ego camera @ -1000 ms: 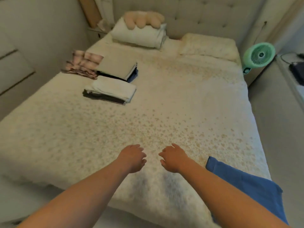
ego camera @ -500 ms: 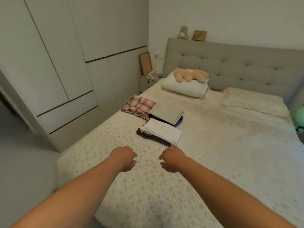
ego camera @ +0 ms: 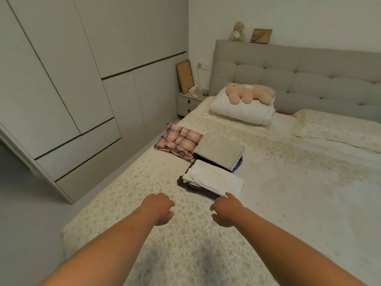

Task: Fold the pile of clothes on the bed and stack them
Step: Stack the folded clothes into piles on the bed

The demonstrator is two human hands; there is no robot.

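Observation:
Folded clothes lie in three lots on the left side of the bed [ego camera: 288,193]. Nearest is a stack topped by a white garment [ego camera: 214,179] over dark ones. Behind it sits a stack topped by a beige garment [ego camera: 219,150] with blue showing underneath. A pink plaid garment [ego camera: 178,141] lies folded to the left. My left hand [ego camera: 159,208] hovers over the bedspread with loosely curled fingers, holding nothing. My right hand [ego camera: 225,209] reaches just short of the white stack's near edge, fingers relaxed and empty.
A white pillow [ego camera: 241,109] with a plush bear [ego camera: 249,93] lies at the grey headboard [ego camera: 309,67]. A second patterned pillow [ego camera: 338,126] is at the right. A nightstand [ego camera: 188,104] and wardrobe doors [ego camera: 61,79] stand along the left wall.
The view has swung left and up, away from the blue garment at the bed's right edge toward the folded stacks. Both hands have moved close to the white-topped stack.

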